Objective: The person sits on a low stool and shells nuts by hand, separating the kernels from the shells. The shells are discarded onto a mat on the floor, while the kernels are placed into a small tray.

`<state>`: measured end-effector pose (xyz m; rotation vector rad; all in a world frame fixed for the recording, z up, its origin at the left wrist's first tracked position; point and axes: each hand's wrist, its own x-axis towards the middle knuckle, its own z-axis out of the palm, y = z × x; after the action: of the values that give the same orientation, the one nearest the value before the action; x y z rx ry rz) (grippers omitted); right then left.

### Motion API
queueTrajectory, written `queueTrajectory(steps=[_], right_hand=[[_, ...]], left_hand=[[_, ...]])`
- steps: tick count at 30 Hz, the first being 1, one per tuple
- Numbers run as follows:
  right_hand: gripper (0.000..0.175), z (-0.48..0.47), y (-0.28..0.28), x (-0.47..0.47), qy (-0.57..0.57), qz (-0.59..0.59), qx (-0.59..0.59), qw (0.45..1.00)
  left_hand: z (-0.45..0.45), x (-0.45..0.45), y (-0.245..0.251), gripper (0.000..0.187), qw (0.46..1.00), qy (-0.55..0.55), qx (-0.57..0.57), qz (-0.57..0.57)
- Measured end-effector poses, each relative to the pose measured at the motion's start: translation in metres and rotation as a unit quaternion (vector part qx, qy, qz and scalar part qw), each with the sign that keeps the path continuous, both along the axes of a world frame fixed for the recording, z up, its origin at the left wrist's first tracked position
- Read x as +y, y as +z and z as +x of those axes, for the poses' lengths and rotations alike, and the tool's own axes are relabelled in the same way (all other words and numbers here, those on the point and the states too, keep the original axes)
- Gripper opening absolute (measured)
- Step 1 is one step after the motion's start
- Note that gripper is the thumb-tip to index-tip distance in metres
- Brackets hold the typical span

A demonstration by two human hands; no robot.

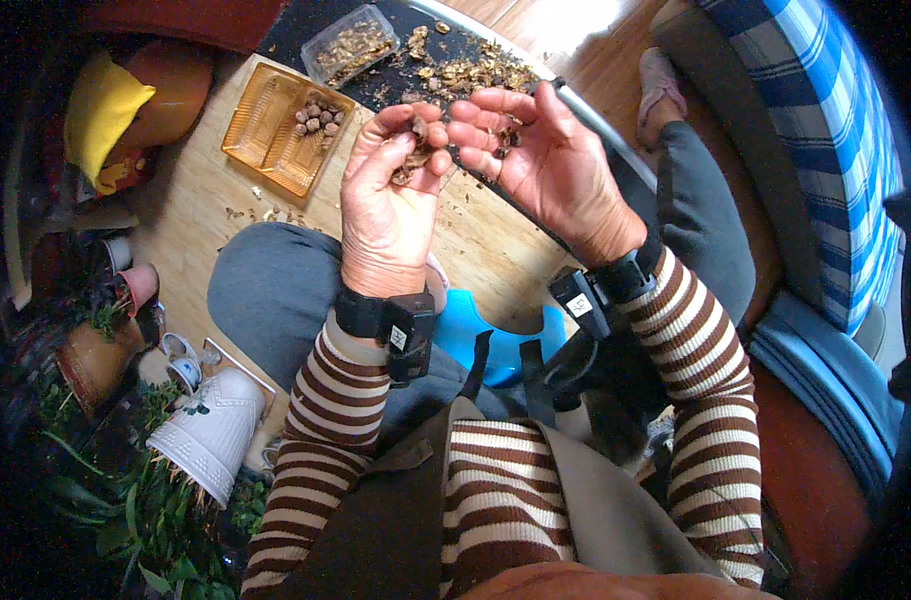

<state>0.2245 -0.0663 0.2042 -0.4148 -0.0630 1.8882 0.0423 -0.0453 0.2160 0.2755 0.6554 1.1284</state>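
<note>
My left hand (395, 180) is palm up with its fingers curled over brown walnut pieces (414, 154). Close beside it, my right hand (549, 161) lies palm up and spread, with small dark fragments (508, 140) resting on its fingers. Beyond the hands, cracked shells and bits (474, 73) are strewn on a black surface. A clear plastic box (350, 45) there holds light brown pieces. To the left, an amber plastic tray (264, 127) with compartments holds several whole round nuts (319, 118) in its right part.
Crumbs (264, 215) lie on the wooden surface near my knee. A blue plastic stool (463, 330) is between my legs. Potted plants, among them a white pot (212, 427), stand at the lower left. Another person's foot in a pink shoe (659, 86) and a checked blue cloth (815, 112) are at the right.
</note>
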Motion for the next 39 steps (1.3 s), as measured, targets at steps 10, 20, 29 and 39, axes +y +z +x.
queueTrajectory(steps=[10,20,29,39], right_hand=[[0.035,0.001,-0.018,-0.009,-0.014,-0.033,-0.139,0.990],[0.020,-0.002,-0.207,-0.035,-0.164,-0.373,-0.282,0.868],[0.037,0.019,-0.251,-0.015,-0.124,-0.277,-0.550,0.778],[0.046,0.005,-0.268,-0.018,-0.130,-0.281,-0.492,0.813]], left_hand=[[-0.016,0.000,0.004,0.025,0.997,0.039,-0.015,-0.058],[-0.037,-0.006,-0.004,0.019,0.995,0.039,-0.024,-0.085],[-0.030,-0.006,-0.006,0.019,0.992,0.037,0.045,-0.115],[-0.021,-0.010,-0.014,0.014,0.986,0.018,0.087,-0.143]])
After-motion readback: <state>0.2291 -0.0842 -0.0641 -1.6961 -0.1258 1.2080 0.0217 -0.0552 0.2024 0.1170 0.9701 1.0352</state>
